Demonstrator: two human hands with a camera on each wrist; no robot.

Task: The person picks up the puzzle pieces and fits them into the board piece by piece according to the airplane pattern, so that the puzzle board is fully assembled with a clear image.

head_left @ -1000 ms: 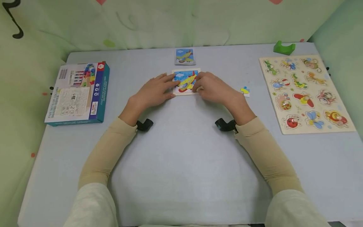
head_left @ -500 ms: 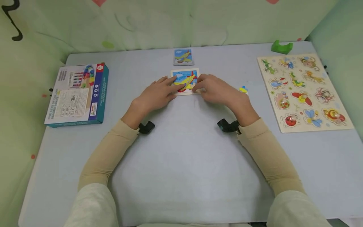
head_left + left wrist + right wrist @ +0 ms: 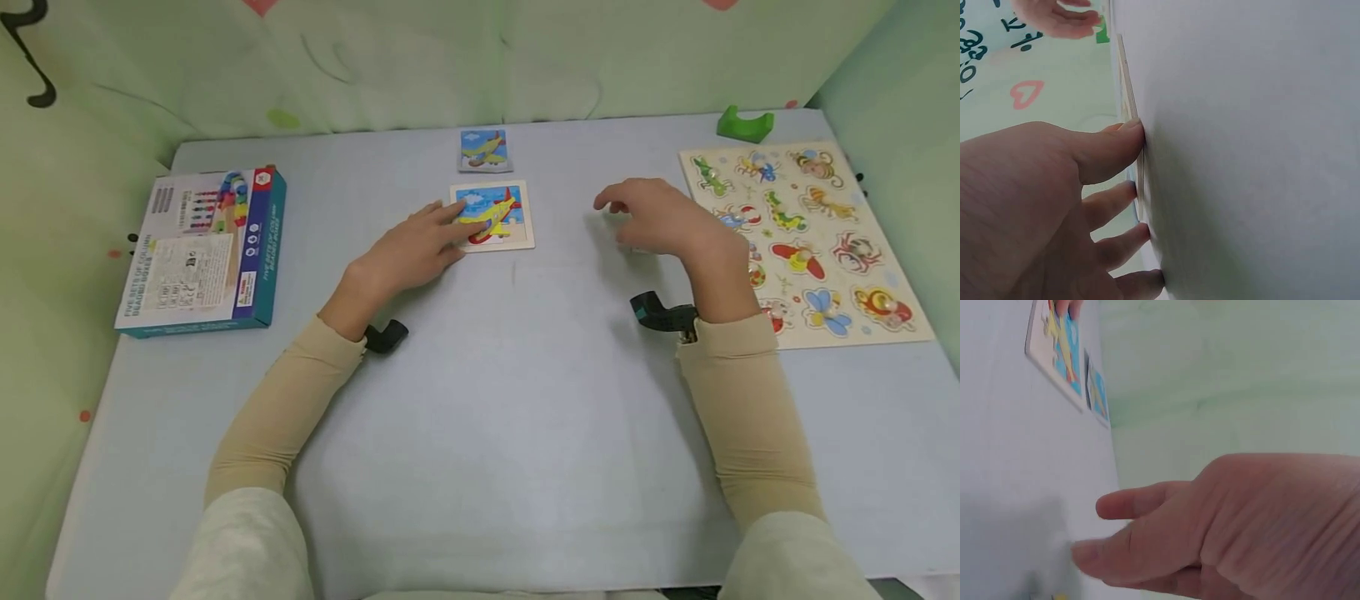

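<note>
A small wooden jigsaw puzzle (image 3: pixel 528 223) with a yellow aeroplane on blue lies at the back middle of the table. My left hand (image 3: pixel 411 257) rests on its left side, fingers spread over the picture. In the left wrist view the thumb touches the edge of the puzzle board (image 3: pixel 1127 81). My right hand (image 3: pixel 662 218) hovers over the table to the right of the puzzle, fingers loosely bent, holding nothing. Below it, a loose puzzle piece (image 3: pixel 1060 597) shows a sliver of yellow in the right wrist view; the hand mostly hides it from the head view.
Behind the puzzle lies a card (image 3: pixel 484 151) with the same aeroplane. A boxed toy (image 3: pixel 198 250) sits at the left. On the right is a wooden insect puzzle board (image 3: pixel 825 250), partly behind my right hand, with a green curved block (image 3: pixel 745 125) beyond it.
My right hand has left the puzzle's right side and moved right, over the spot where the loose piece lay. My left hand has stayed on the puzzle.
</note>
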